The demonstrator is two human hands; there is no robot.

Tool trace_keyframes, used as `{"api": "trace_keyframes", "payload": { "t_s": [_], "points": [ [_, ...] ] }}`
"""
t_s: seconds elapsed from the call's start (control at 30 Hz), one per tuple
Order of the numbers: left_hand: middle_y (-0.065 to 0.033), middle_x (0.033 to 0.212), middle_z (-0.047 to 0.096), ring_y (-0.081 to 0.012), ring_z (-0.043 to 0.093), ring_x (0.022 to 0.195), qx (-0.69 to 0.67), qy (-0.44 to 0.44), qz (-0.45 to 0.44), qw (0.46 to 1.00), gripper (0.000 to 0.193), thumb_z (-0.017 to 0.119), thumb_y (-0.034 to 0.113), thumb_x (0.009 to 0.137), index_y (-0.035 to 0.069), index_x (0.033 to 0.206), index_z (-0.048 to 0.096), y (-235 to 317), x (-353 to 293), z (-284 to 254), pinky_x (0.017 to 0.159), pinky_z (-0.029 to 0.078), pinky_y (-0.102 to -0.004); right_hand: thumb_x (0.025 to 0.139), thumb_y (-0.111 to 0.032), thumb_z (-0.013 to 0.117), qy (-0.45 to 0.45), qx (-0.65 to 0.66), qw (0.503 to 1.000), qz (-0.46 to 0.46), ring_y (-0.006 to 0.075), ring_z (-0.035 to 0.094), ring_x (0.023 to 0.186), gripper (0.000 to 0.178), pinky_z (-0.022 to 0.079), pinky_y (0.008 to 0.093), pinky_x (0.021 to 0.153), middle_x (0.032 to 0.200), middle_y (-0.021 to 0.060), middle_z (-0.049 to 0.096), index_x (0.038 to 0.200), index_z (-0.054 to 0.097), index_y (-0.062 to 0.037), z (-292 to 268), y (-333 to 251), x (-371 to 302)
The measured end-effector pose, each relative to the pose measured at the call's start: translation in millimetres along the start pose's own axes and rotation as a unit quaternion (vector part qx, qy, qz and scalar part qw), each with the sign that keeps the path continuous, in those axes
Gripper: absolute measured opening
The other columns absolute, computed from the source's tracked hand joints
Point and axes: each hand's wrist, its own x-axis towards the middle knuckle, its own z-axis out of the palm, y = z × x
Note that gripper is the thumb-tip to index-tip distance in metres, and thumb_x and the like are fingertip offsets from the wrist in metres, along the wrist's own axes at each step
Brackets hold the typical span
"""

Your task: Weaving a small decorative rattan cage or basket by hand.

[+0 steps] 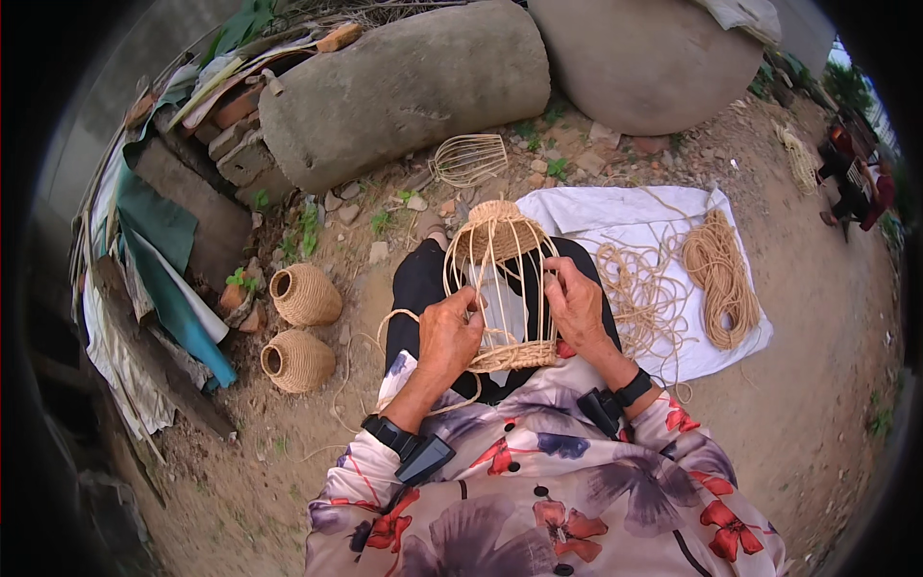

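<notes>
On my lap lies a half-woven rope basket (494, 238), with bare pale ribs between a woven end pointing away from me and a woven band at the near end. My left hand (448, 337) is closed on the ribs at its left side, fingertips pinched together. On the opposite side, my right hand (577, 304) grips a rib between thumb and curled fingers. A loose strand of cord (388, 330) loops out past my left wrist to the ground. Whatever lies under my fingertips is hidden.
To the right, a white sheet (567, 205) bears a tangle of cord (639, 288) and a rope coil (717, 279). Two woven pots (310, 295) lie at left. Ahead are a bare frame (471, 160) and a concrete cylinder (413, 91). Another person (856, 178) is far right.
</notes>
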Motion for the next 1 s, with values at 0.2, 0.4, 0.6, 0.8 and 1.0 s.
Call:
{"api": "trace_keyframes", "payload": {
  "t_s": [0.2, 0.4, 0.6, 0.8, 1.0],
  "points": [
    [-0.0191, 0.077, 0.063, -0.0383, 0.065, 0.068, 0.103, 0.076, 0.185, 0.974, 0.017, 0.061, 0.003, 0.079, 0.004, 0.094, 0.067, 7, 6, 0, 0.065, 0.052, -0.0462, 0.081, -0.029, 0.072, -0.055, -0.011, 0.998, -0.007, 0.0363, 0.055, 0.111, 0.060, 0.047, 0.0427, 0.091, 0.122, 0.0196, 0.052, 0.130, 0.046, -0.0044, -21, -26, 2],
    [-0.0173, 0.076, 0.062, -0.0387, 0.063, 0.068, 0.159, 0.046, 0.209, 0.964, 0.018, 0.061, 0.003, 0.079, 0.006, 0.096, 0.068, 19, 9, 10, 0.061, 0.050, -0.0478, 0.076, -0.041, 0.075, -0.134, 0.028, 0.984, 0.110, 0.0394, 0.045, 0.128, 0.085, 0.040, 0.0451, 0.105, 0.138, 0.0240, 0.042, 0.142, 0.034, -0.0065, -11, -22, 4],
    [-0.0097, 0.069, 0.062, -0.0190, 0.062, 0.059, -0.061, -0.084, 0.062, 0.993, 0.024, 0.062, 0.002, 0.084, 0.005, 0.107, 0.068, 7, 13, -19, 0.056, 0.051, -0.0313, 0.073, -0.039, 0.073, -0.153, 0.075, 0.964, 0.202, 0.0368, 0.045, 0.129, 0.087, 0.039, 0.0435, 0.105, 0.140, 0.0210, 0.041, 0.144, 0.033, -0.0093, -1, -16, 17],
    [0.0030, 0.074, 0.059, -0.0040, 0.054, 0.059, -0.262, 0.153, -0.091, 0.948, 0.016, 0.059, -0.002, 0.089, 0.005, 0.102, 0.065, -105, 1, -111, 0.051, 0.045, -0.0199, 0.074, -0.038, 0.070, -0.154, 0.080, 0.961, 0.215, 0.0367, 0.046, 0.129, 0.085, 0.039, 0.0426, 0.106, 0.140, 0.0206, 0.041, 0.145, 0.033, -0.0104, -9, -12, 15],
    [-0.0045, 0.071, 0.061, -0.0161, 0.059, 0.055, 0.126, 0.410, -0.233, 0.873, 0.029, 0.063, 0.003, 0.082, 0.010, 0.111, 0.063, -317, -109, -339, 0.050, 0.050, -0.0299, 0.074, -0.038, 0.069, -0.169, 0.084, 0.962, 0.197, 0.0382, 0.046, 0.128, 0.084, 0.039, 0.0437, 0.107, 0.139, 0.0213, 0.041, 0.145, 0.033, -0.0089, -3, -17, 18]
  ]
}}
